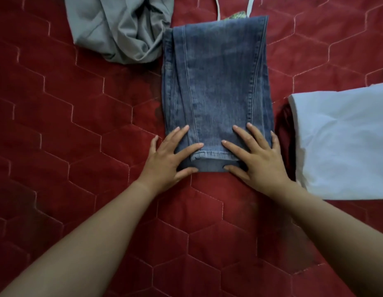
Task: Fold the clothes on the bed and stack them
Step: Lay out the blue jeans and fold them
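Observation:
A pair of blue jeans [216, 82] lies folded lengthwise in a long strip on the red quilted bed [68, 125]. My left hand [167, 159] rests flat on the near left corner of the jeans, fingers spread, thumb at the folded near edge. My right hand [257, 157] lies flat on the near right corner, fingers spread, thumb at that same edge. A crumpled grey garment [117, 28] sits at the far left. A folded white garment [344, 142] lies at the right on top of a dark red folded piece [286, 138].
White straps [217, 7] and a bit of green patterned cloth [235, 16] stick out beyond the far end of the jeans. The bed cover stretches bare in front of me and to the left.

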Motion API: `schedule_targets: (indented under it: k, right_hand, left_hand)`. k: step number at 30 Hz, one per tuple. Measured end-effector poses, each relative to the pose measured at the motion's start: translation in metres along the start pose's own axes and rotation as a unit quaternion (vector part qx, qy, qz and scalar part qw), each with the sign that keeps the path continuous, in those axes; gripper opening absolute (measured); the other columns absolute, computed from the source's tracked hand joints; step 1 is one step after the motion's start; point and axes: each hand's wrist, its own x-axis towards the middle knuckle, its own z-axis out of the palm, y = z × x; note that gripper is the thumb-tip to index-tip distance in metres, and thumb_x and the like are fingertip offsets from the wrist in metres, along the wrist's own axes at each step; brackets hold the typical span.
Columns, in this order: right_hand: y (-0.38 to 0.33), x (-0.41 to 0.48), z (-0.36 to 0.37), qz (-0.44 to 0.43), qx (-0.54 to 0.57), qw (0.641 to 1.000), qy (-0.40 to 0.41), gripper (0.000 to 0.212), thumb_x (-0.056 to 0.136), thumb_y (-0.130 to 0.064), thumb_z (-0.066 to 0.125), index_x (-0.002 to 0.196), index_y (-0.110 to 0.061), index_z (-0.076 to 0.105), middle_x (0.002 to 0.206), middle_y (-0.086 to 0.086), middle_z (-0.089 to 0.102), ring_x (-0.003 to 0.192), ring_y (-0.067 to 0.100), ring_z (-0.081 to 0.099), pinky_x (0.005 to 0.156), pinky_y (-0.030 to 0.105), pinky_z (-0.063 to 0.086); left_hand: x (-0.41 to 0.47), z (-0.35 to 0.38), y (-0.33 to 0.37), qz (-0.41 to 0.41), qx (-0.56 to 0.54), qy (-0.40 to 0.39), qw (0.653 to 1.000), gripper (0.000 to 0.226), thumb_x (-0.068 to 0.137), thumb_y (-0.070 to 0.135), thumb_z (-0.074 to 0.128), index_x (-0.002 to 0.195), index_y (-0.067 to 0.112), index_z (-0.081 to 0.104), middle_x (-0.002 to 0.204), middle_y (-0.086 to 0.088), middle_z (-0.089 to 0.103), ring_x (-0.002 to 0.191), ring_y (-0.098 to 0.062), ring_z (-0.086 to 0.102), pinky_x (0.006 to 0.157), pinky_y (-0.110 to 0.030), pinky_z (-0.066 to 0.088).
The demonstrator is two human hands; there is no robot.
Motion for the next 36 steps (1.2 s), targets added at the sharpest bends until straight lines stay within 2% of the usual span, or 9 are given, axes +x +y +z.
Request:
schedule_targets:
  k: [5, 8, 11, 16, 21, 24, 28, 33, 36]
  right_hand:
    - [0.002, -0.002, -0.003, -0.01, 0.023, 1.0, -0.005, 0.07, 0.074, -0.065, 0.056, 0.136, -0.034, 0.044, 0.151, 0.001, 0.032, 0.14, 0.027, 0.025, 0.1, 0.066, 0.022]
    - [-0.002, -0.001, -0.005, 0.002, 0.044, 0.999, 0.026, 0.05, 0.081, -0.044, 0.063, 0.128, -0.028, 0.055, 0.145, 0.003, 0.042, 0.135, 0.028, 0.035, 0.096, 0.066, 0.028]
    - [-0.01, -0.001, -0.014, 0.039, 0.085, 0.995, 0.037, 0.035, 0.084, -0.026, 0.066, 0.118, -0.02, 0.064, 0.133, 0.003, 0.055, 0.128, 0.027, 0.045, 0.093, 0.062, 0.033]
    - [-0.032, -0.031, -0.066, 0.061, 0.12, 0.99, -0.048, 0.029, 0.089, -0.028, 0.059, 0.114, -0.014, 0.063, 0.108, 0.005, 0.064, 0.103, 0.028, 0.058, 0.082, 0.042, 0.041]
    - [-0.049, -0.054, -0.143, 0.001, 0.235, 0.959, -0.157, 0.024, 0.092, -0.033, 0.054, 0.106, -0.015, 0.061, 0.091, -0.004, 0.061, 0.089, 0.023, 0.059, 0.069, 0.029, 0.039]
    - [-0.043, -0.019, -0.175, -0.036, 0.238, 0.955, -0.175, 0.023, 0.09, -0.037, 0.056, 0.094, -0.014, 0.06, 0.08, -0.003, 0.063, 0.077, 0.024, 0.06, 0.064, 0.034, 0.042]
    - [-0.026, 0.06, -0.175, -0.006, 0.177, 0.982, -0.069, 0.027, 0.086, -0.037, 0.062, 0.104, -0.018, 0.064, 0.099, 0.005, 0.068, 0.091, 0.029, 0.061, 0.075, 0.04, 0.048]
    - [-0.021, 0.095, -0.131, 0.147, 0.083, 0.978, 0.126, 0.036, 0.088, -0.038, 0.058, 0.12, -0.021, 0.058, 0.126, 0.003, 0.056, 0.116, 0.028, 0.05, 0.096, 0.048, 0.033]
    - [-0.032, 0.077, -0.096, 0.227, 0.098, 0.965, 0.093, 0.046, 0.088, -0.045, 0.053, 0.13, -0.027, 0.05, 0.146, 0.007, 0.034, 0.132, 0.031, 0.032, 0.103, 0.059, 0.026]
  left_hand:
    - [-0.001, 0.0, 0.004, 0.011, -0.023, 0.031, 0.999, 0.066, 0.074, 0.052, 0.065, 0.135, 0.034, 0.046, 0.152, -0.009, 0.026, 0.138, -0.03, 0.026, 0.105, -0.052, 0.029]
    - [0.002, -0.001, 0.009, 0.016, -0.053, 0.107, 0.993, 0.039, 0.082, 0.029, 0.068, 0.119, 0.018, 0.064, 0.134, -0.014, 0.05, 0.121, -0.033, 0.05, 0.096, -0.043, 0.044]
    - [0.003, -0.014, 0.023, -0.024, -0.097, 0.126, 0.987, 0.025, 0.085, 0.02, 0.064, 0.109, 0.012, 0.067, 0.113, -0.008, 0.064, 0.098, -0.029, 0.061, 0.076, -0.04, 0.053]
    - [-0.034, -0.058, 0.05, -0.03, -0.113, 0.042, 0.992, 0.024, 0.088, 0.029, 0.058, 0.108, 0.018, 0.065, 0.095, 0.001, 0.065, 0.085, -0.023, 0.062, 0.068, -0.033, 0.048]
    - [-0.08, -0.12, 0.076, -0.02, -0.158, -0.019, 0.987, 0.027, 0.084, 0.043, 0.051, 0.093, 0.022, 0.066, 0.078, 0.003, 0.067, 0.072, -0.021, 0.063, 0.06, -0.031, 0.047]
    - [-0.073, -0.146, 0.071, -0.059, -0.19, -0.016, 0.98, 0.032, 0.082, 0.047, 0.048, 0.086, 0.02, 0.066, 0.072, 0.004, 0.066, 0.068, -0.019, 0.062, 0.06, -0.033, 0.046]
    - [-0.018, -0.155, 0.042, -0.179, -0.21, 0.096, 0.956, 0.028, 0.079, 0.041, 0.057, 0.095, 0.023, 0.07, 0.091, 0.0, 0.072, 0.089, -0.021, 0.066, 0.077, -0.033, 0.05]
    - [0.049, -0.128, 0.011, -0.319, -0.175, 0.165, 0.917, 0.019, 0.082, 0.039, 0.06, 0.092, 0.025, 0.069, 0.09, 0.0, 0.071, 0.088, -0.026, 0.064, 0.074, -0.031, 0.048]
    - [0.064, -0.103, 0.0, -0.37, -0.171, 0.16, 0.899, 0.02, 0.083, 0.04, 0.059, 0.093, 0.025, 0.067, 0.1, -0.002, 0.067, 0.094, -0.027, 0.06, 0.076, -0.03, 0.043]
